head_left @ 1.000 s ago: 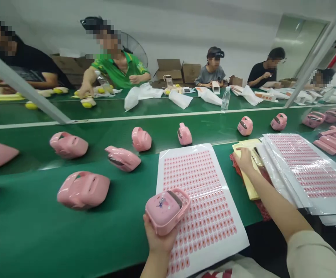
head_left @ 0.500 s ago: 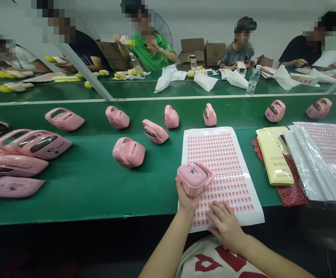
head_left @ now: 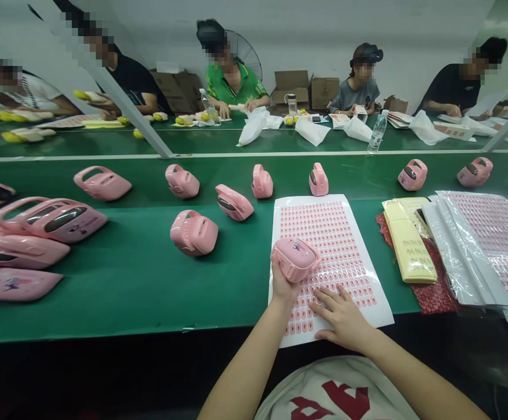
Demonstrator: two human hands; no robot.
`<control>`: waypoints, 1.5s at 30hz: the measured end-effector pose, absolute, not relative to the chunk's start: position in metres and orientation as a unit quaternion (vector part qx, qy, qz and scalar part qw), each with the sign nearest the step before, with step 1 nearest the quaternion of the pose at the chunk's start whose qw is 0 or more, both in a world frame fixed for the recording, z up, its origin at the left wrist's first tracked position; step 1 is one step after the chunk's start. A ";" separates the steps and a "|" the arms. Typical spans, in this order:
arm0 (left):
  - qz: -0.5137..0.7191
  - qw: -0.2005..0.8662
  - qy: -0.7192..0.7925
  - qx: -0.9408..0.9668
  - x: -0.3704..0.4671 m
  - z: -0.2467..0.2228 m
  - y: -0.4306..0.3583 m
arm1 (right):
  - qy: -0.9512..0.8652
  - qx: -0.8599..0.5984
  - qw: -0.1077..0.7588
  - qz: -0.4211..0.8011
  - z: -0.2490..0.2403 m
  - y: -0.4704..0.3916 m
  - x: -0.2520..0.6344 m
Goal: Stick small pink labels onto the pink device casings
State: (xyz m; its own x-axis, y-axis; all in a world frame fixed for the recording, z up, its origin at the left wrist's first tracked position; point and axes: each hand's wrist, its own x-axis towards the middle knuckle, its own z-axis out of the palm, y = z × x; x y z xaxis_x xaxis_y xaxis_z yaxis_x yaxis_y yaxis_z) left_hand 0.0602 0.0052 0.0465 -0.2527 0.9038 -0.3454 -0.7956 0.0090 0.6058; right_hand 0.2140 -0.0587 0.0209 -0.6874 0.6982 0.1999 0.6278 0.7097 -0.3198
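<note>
Left hand [head_left: 284, 284] is gripping the pink case [head_left: 296, 259] above the printed sticker sheet [head_left: 335, 251] on the green table [head_left: 122, 286], while right hand [head_left: 342, 318], apart, is lying fingers-spread at the sheet's near end.

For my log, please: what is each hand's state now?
Left hand: holding a pink case.
Right hand: open, palm down over the sticker sheet.

Two hands [head_left: 341, 318], one held pink case [head_left: 295, 258], one sticker sheet [head_left: 326, 233] beneath.
Eight more cases [head_left: 195, 234] show whole and separate; two clear bottles [head_left: 377, 134], at least five co-workers [head_left: 234, 84].
</note>
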 end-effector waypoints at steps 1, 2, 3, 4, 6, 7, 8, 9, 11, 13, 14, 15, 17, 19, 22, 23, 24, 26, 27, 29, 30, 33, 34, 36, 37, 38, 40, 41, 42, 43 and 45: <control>0.697 0.610 0.369 0.074 0.060 0.046 0.005 | -0.908 -0.366 0.171 0.110 0.019 -0.060 0.211; 0.696 0.612 0.368 0.076 0.059 0.046 0.004 | -0.904 -0.370 0.189 0.105 0.016 -0.063 0.209; 0.696 0.613 0.366 0.077 0.059 0.046 0.003 | -0.898 -0.374 0.208 0.100 0.012 -0.066 0.206; 0.698 0.613 0.363 0.078 0.059 0.046 0.001 | -0.893 -0.377 0.227 0.092 0.009 -0.069 0.204; 0.704 0.609 0.356 0.077 0.059 0.047 -0.003 | -0.885 -0.380 0.260 0.074 0.003 -0.075 0.200; 0.706 0.608 0.354 0.075 0.060 0.047 -0.005 | -0.881 -0.382 0.271 0.065 0.000 -0.077 0.199; 0.707 0.608 0.354 0.072 0.060 0.047 -0.007 | -0.878 -0.384 0.280 0.056 -0.002 -0.078 0.198; 0.708 0.608 0.354 0.069 0.060 0.047 -0.009 | -0.875 -0.387 0.288 0.050 -0.004 -0.079 0.197; 0.705 0.610 0.355 0.063 0.061 0.048 -0.012 | -0.869 -0.392 0.300 0.041 -0.007 -0.081 0.196; 0.705 0.612 0.354 0.058 0.061 0.049 -0.013 | -0.864 -0.392 0.313 0.037 -0.011 -0.083 0.194; 0.706 0.612 0.352 0.056 0.061 0.049 -0.014 | -0.862 -0.391 0.321 0.039 -0.013 -0.085 0.193; 0.708 0.611 0.350 0.054 0.060 0.049 -0.014 | -0.859 -0.391 0.327 0.044 -0.014 -0.087 0.192; 0.712 0.610 0.344 0.051 0.059 0.049 -0.015 | -0.850 -0.397 0.339 0.073 -0.014 -0.090 0.190; 0.715 0.610 0.338 0.047 0.058 0.048 -0.018 | -0.827 -0.411 0.352 0.150 -0.007 -0.092 0.189; 0.719 0.613 0.325 0.042 0.060 0.048 -0.022 | -0.719 -0.461 0.408 0.322 0.018 -0.081 0.188; 0.721 0.620 0.309 0.037 0.063 0.049 -0.024 | -0.660 -0.479 0.442 0.372 0.028 -0.074 0.187; 0.720 0.630 0.288 0.032 0.066 0.051 -0.025 | -0.599 -0.492 0.480 0.411 0.039 -0.066 0.187; 0.712 0.659 0.242 0.019 0.073 0.056 -0.027 | -0.495 -0.491 0.552 0.458 0.058 -0.049 0.184; 0.704 0.673 0.225 0.013 0.077 0.059 -0.027 | -0.460 -0.481 0.580 0.470 0.065 -0.042 0.182; 0.690 0.692 0.210 0.006 0.084 0.065 -0.029 | -0.420 -0.465 0.617 0.477 0.075 -0.032 0.178; 0.686 0.698 0.207 0.003 0.087 0.068 -0.030 | -0.409 -0.463 0.626 0.476 0.077 -0.030 0.175; 0.684 0.701 0.199 -0.020 0.091 0.071 -0.031 | -0.393 -0.474 0.633 0.469 0.079 -0.029 0.170; 0.685 0.701 0.196 -0.029 0.091 0.071 -0.032 | -0.392 -0.478 0.632 0.467 0.079 -0.030 0.168; 0.688 0.701 0.183 -0.041 0.091 0.070 -0.032 | -0.390 -0.483 0.629 0.468 0.080 -0.030 0.166; 0.689 0.703 0.173 -0.042 0.091 0.069 -0.033 | -0.386 -0.484 0.628 0.471 0.081 -0.030 0.165; 0.688 0.706 0.161 -0.041 0.091 0.068 -0.033 | -0.381 -0.484 0.629 0.475 0.082 -0.030 0.164; 0.684 0.717 0.130 -0.037 0.090 0.066 -0.033 | -0.367 -0.481 0.633 0.483 0.083 -0.029 0.162; 0.682 0.721 0.114 -0.038 0.090 0.065 -0.033 | -0.361 -0.481 0.635 0.485 0.084 -0.029 0.162; 0.681 0.725 0.099 -0.039 0.089 0.065 -0.033 | -0.358 -0.483 0.635 0.485 0.084 -0.029 0.161; 0.680 0.727 0.086 -0.041 0.089 0.064 -0.033 | -0.358 -0.487 0.634 0.482 0.084 -0.028 0.161; 0.676 0.732 0.066 -0.043 0.089 0.064 -0.033 | -0.370 -0.496 0.630 0.470 0.084 -0.028 0.162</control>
